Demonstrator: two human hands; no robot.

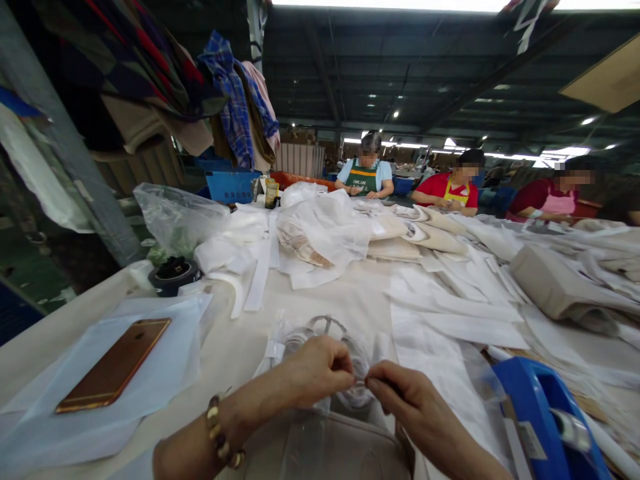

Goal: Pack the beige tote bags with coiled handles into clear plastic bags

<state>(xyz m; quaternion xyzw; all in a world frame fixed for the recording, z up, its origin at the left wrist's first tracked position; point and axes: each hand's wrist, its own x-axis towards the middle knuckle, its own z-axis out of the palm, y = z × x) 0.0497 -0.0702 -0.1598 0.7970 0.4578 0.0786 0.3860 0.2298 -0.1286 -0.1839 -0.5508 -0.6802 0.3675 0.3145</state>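
Observation:
My left hand, with a beaded bracelet at the wrist, is closed, its fingertips pinched together. Facing it across a narrow gap, my right hand is also pinched. Whatever thin thing lies between the fingertips is too small to make out. Below the hands, close to me, lies a beige fabric piece like a bag, with a clear plastic strip over it. Just beyond the hands, a loose bundle of whitish loops rests on the table, partly hidden by my left hand.
A blue tape dispenser stands at right. At left, a phone lies on pale sheets, near a dark round container. White sheets and beige pieces pile up farther back. Several people work across the table.

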